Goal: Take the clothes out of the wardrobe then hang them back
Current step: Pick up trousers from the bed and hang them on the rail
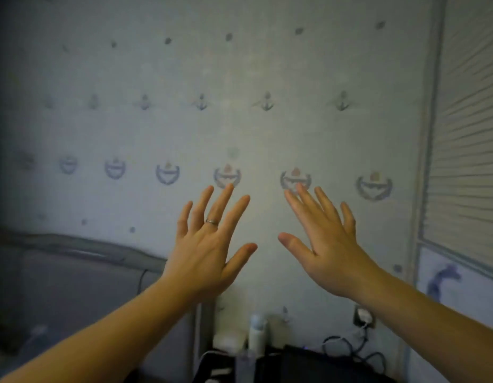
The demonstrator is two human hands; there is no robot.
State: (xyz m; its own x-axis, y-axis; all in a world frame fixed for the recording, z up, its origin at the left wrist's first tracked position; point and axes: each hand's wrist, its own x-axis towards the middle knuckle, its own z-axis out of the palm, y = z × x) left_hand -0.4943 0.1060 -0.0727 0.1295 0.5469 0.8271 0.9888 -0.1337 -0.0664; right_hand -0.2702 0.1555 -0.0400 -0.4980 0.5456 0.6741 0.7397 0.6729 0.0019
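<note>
We hold our left hand (204,250) and right hand (331,250) up before the pale wallpapered wall with anchor prints (184,128). The fingers (220,205) are spread and released, holding nothing. No clothes in view. The cream slatted door (466,134) at far right is likely the wardrobe. Risk: dropping our arms could snag the black tangled cables (350,349) or tip the white plastic bottle (256,335) below. There is open room ahead, but it looks tight on the right.

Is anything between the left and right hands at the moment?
Nothing: the head view shows only patterned wall behind the gap between left hand and right hand.
</note>
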